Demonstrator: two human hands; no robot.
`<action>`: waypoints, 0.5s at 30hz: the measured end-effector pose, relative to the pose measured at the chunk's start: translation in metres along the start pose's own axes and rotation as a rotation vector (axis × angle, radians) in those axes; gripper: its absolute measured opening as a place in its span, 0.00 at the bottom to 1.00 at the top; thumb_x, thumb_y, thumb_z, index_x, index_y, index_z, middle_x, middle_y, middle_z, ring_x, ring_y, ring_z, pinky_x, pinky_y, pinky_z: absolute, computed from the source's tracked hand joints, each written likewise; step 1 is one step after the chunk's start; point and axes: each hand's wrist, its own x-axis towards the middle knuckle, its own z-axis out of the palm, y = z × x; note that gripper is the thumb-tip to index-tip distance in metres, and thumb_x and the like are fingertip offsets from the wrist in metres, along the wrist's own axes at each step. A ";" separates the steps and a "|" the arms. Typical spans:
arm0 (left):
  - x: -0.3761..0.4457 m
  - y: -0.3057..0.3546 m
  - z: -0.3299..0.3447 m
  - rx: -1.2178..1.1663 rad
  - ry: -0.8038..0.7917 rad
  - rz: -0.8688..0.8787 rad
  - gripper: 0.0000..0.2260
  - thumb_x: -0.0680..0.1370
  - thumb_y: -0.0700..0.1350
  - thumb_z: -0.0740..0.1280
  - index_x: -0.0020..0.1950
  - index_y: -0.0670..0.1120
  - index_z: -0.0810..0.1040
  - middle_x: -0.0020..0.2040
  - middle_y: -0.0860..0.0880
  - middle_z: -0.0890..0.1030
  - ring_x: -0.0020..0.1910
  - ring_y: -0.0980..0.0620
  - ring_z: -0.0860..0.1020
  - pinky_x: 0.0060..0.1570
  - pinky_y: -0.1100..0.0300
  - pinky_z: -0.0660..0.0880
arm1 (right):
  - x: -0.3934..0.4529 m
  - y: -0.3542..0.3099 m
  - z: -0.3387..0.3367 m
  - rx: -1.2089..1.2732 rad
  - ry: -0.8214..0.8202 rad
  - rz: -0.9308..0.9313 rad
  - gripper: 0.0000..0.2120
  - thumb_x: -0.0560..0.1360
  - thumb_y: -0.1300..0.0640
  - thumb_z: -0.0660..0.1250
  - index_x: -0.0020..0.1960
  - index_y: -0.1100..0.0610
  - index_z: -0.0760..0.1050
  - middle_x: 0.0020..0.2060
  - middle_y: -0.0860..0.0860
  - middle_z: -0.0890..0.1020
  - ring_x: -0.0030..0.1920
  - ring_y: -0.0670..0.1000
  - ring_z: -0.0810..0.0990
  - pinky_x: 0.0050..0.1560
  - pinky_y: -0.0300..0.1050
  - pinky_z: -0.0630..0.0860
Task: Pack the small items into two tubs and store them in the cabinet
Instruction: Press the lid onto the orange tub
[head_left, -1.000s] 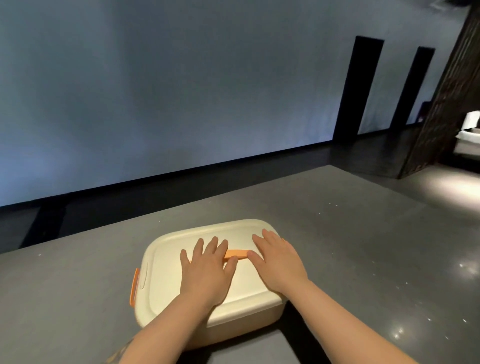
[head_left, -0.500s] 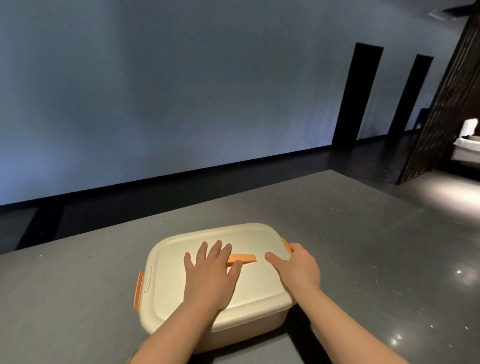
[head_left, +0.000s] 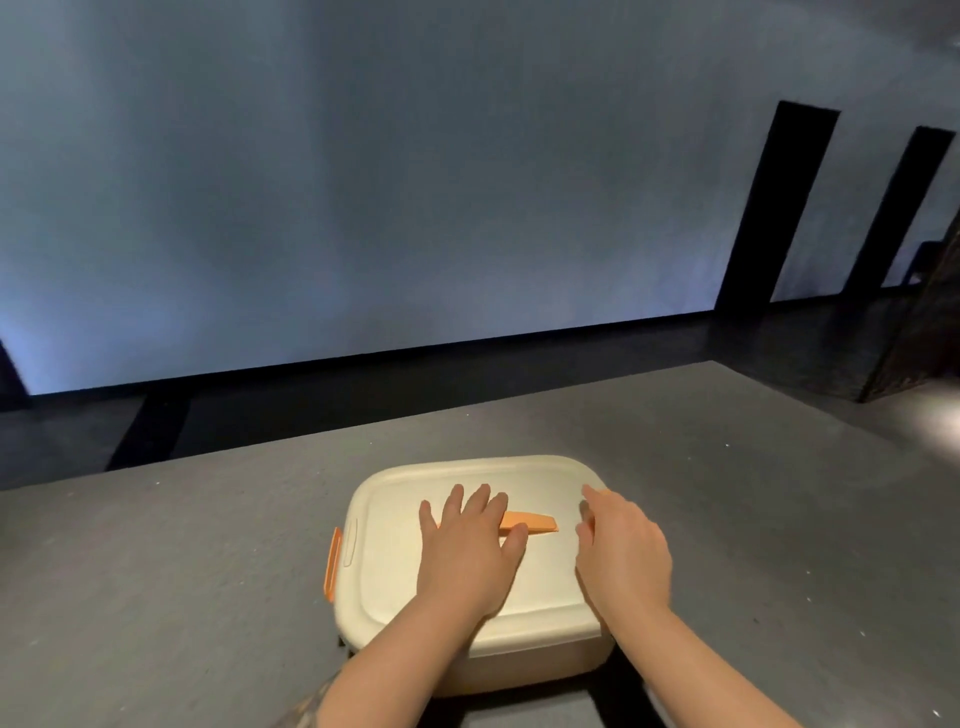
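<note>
A cream tub (head_left: 524, 660) with its lid (head_left: 384, 561) on stands near the front of the grey table (head_left: 156, 571). An orange handle (head_left: 530, 521) lies flat on the lid's middle, and an orange latch (head_left: 331, 564) sits on the left end. My left hand (head_left: 467, 551) lies flat on the lid, fingers spread, partly over the handle. At the lid's right edge my right hand (head_left: 621, 551) rests with fingers curled over the rim, hiding the right latch. What is inside the tub is hidden.
The table's far edge (head_left: 467, 410) runs behind the tub, with dark floor beyond. A pale wall (head_left: 363, 182) fills the back, with two dark openings (head_left: 774, 208) at the right. A dark lattice screen (head_left: 930, 322) stands at the far right.
My right hand slid from the lid's middle to its right edge and curled over the rim. My left hand stayed flat on the lid. The camera shifted left.
</note>
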 end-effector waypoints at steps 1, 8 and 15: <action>-0.003 -0.002 -0.003 -0.064 0.032 -0.010 0.21 0.81 0.57 0.49 0.73 0.55 0.64 0.75 0.55 0.62 0.76 0.51 0.55 0.73 0.46 0.44 | -0.001 -0.001 0.001 0.013 -0.009 0.004 0.17 0.79 0.59 0.59 0.66 0.46 0.72 0.57 0.46 0.78 0.55 0.52 0.76 0.50 0.44 0.71; -0.044 -0.066 -0.020 -0.127 0.279 -0.261 0.21 0.82 0.49 0.54 0.75 0.54 0.59 0.77 0.55 0.55 0.76 0.53 0.50 0.74 0.54 0.42 | -0.016 -0.047 0.015 0.117 -0.339 -0.387 0.23 0.80 0.42 0.52 0.74 0.41 0.58 0.73 0.44 0.63 0.73 0.49 0.60 0.74 0.48 0.56; -0.061 -0.093 -0.008 -0.978 0.246 -0.669 0.39 0.69 0.57 0.71 0.74 0.45 0.60 0.69 0.50 0.70 0.67 0.47 0.71 0.64 0.52 0.69 | -0.016 -0.088 0.026 0.020 -0.435 -0.515 0.25 0.77 0.34 0.47 0.73 0.36 0.57 0.76 0.43 0.56 0.76 0.49 0.51 0.74 0.58 0.44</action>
